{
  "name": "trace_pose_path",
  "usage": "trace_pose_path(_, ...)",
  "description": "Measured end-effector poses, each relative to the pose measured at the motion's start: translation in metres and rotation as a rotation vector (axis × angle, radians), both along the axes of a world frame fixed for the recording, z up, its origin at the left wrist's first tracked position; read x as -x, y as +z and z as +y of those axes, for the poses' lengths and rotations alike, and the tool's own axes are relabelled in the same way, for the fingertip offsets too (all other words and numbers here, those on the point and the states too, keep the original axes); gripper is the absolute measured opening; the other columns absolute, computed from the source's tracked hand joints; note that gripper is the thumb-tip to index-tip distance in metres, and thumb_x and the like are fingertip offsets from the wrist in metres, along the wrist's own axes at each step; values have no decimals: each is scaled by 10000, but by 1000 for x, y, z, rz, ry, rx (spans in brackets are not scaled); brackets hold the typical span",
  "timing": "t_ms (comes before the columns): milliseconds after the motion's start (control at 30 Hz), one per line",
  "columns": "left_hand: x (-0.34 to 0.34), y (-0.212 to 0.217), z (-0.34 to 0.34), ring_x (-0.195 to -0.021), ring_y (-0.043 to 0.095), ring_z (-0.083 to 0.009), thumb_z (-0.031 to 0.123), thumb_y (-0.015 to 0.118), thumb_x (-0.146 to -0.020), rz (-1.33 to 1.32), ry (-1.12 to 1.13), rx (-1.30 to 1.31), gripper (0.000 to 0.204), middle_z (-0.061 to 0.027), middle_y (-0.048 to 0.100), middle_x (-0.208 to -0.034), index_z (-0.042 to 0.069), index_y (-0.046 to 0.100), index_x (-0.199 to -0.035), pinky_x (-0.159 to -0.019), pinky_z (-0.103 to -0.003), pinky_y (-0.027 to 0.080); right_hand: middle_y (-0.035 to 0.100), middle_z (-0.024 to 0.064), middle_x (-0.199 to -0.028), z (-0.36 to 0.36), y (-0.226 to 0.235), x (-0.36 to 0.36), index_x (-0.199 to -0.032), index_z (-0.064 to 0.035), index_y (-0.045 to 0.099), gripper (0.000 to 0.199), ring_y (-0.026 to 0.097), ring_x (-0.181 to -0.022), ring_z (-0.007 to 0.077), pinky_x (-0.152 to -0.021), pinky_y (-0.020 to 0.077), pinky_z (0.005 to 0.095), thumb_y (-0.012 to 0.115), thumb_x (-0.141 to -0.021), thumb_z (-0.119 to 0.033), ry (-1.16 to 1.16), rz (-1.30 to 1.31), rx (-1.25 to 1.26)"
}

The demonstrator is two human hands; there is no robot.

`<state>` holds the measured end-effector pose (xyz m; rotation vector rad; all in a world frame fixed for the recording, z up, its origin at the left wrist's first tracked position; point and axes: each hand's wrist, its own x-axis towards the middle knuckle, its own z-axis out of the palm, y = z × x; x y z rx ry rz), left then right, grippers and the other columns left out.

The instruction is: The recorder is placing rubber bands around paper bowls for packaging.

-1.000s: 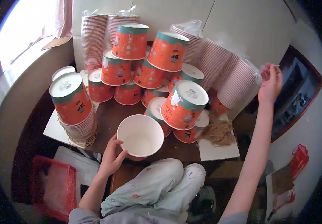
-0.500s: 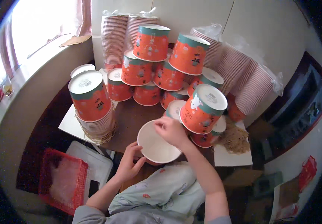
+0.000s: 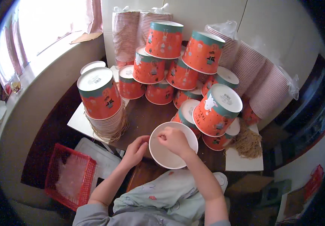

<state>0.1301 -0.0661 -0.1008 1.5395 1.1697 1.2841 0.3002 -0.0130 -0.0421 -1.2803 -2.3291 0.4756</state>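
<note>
A paper bucket (image 3: 170, 161) with a white inside stands mouth up at the table's near edge, just in front of my lap. My right hand (image 3: 174, 142) reaches over its mouth, fingers curled into a pinch near the left inner wall. What sits in that pinch is too small to make out. Against the outside of the bucket's left wall rests my left hand (image 3: 135, 151), fingers and thumb drawn together. Its fingertips meet the wall just under the rim, and anything between them is hidden.
Upside-down orange buckets (image 3: 151, 69) are piled across the table. A nested stack (image 3: 99, 101) with twine around its base stands left. Bagged bucket stacks (image 3: 126, 37) line the wall. A twine bundle (image 3: 247, 143) lies right; a red basket (image 3: 70, 175) sits low left.
The view has shifted, so everything appears farther right. My left thumb has come closer to the fingers. The right hand stays pinched, now lower inside the bucket's mouth.
</note>
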Motion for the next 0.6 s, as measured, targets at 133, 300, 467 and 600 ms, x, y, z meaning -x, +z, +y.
trace_pose_path(133,-4,5,5,-891,535,-129,84,431,-859,14,-15,0,251,-99,589,-963,-11,505,-1078,-785,-256,414,585,105,-784,0,-3,1,-736,-66,624,173,582,-707,287,-637,463,406,561,-732,-228,20,24,-22)
trace_pose_path(300,-4,4,7,-839,538,-115,84,435,-859,27,-3,1,237,-84,598,-923,-3,522,-1062,-742,-244,423,584,77,-725,-3,-4,3,-751,-63,633,132,575,-645,241,-599,461,349,581,-694,-170,22,44,-92)
trace_pose_path(467,-3,-6,10,-784,532,-98,83,440,-858,-12,-5,-9,226,-75,601,-883,4,534,-1048,-701,-228,427,582,70,-727,-4,-1,4,-758,-65,632,140,573,-646,240,-590,457,351,583,-703,-184,29,48,-81)
trace_pose_path(600,-4,-2,8,-754,536,-94,79,443,-857,38,16,11,220,-77,605,-847,3,536,-1042,-676,-224,433,578,72,-721,-3,-3,4,-738,-62,626,147,571,-642,244,-583,454,355,587,-712,-202,15,36,-101)
